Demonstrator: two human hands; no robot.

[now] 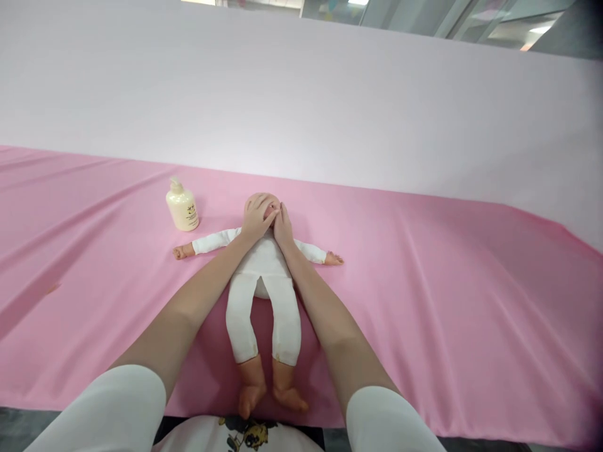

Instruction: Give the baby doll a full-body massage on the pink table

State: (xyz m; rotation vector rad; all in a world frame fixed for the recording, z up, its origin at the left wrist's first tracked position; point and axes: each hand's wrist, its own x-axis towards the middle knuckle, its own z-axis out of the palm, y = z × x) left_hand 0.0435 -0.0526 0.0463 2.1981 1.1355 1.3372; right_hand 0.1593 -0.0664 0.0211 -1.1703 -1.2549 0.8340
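Note:
A baby doll (264, 257) with a white cloth body lies on its back, arms spread sideways and feet toward me. My left hand (258, 216) lies over the left side of the doll's head, fingers stretched out across it. On the other side of the head, my right hand (283, 226) rests with its fingers extended along the cheek. Both hands touch the head and hide most of the face. Neither hand grips anything.
A cream pump bottle (183, 207) stands upright to the left, beyond the doll's outstretched arm. Pink cloth (424, 301) with folds covers the table. Behind it rises a white panel (301, 107).

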